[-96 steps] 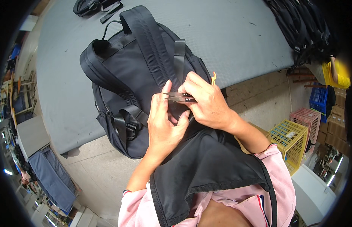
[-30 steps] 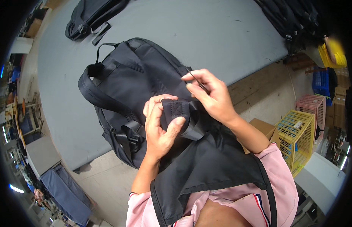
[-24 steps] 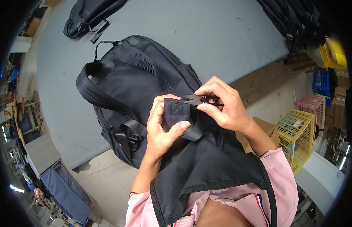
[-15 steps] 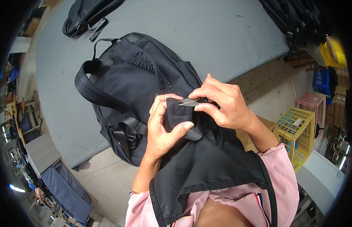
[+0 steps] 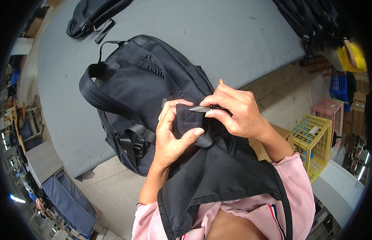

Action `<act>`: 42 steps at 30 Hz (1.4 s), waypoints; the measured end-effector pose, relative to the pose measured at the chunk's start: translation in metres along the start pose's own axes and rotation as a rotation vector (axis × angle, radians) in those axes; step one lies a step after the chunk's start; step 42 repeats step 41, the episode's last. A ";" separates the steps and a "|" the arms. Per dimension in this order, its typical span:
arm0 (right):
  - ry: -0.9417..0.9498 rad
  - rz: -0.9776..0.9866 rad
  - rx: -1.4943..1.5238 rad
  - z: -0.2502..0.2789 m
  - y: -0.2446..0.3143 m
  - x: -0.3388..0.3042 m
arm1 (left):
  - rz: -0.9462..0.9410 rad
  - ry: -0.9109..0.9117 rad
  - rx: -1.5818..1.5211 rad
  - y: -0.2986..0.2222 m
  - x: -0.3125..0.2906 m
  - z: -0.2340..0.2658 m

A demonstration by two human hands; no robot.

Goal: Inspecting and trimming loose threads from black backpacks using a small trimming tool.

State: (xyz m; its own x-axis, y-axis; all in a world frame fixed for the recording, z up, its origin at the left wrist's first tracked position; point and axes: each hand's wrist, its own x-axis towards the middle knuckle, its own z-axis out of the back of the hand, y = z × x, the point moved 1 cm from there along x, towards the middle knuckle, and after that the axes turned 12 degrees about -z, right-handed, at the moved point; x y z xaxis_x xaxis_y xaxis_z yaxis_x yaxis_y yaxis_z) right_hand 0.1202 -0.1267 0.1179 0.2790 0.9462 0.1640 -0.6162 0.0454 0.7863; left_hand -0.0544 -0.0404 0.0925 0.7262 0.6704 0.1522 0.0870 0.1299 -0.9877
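A black backpack (image 5: 132, 90) lies on the grey-covered table, its shoulder straps facing up. My left hand (image 5: 168, 134) is closed on the lower end of one shoulder strap (image 5: 189, 117), bending it up between thumb and fingers so the stitched patch shows. In my right hand (image 5: 240, 110) is a pair of thread snips (image 5: 200, 109), pinched between thumb and fingers. Their blades are together, and the tip lies at the strap's upper edge, over the stitching. Any thread there is too small to make out.
Another black bag (image 5: 92, 16) lies at the far left of the table (image 5: 218, 36), with more black bags (image 5: 310, 20) at the far right. Yellow (image 5: 312, 138) and pink crates (image 5: 328, 110) stand to the right. Beyond them is a person in yellow (image 5: 352, 58).
The snips' blades were apart half a second ago and are now closed together. Both hands and the strap have stayed in nearly the same place.
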 end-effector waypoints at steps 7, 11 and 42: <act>-0.046 -0.001 0.077 0.002 -0.009 -0.004 | -0.149 0.151 0.176 -0.012 -0.003 0.003; -0.139 -0.447 0.557 0.003 -0.037 0.000 | -0.398 0.346 0.219 -0.030 -0.009 0.018; 0.008 -0.583 -0.011 -0.001 -0.042 0.004 | 0.279 -0.586 0.750 0.059 0.021 0.232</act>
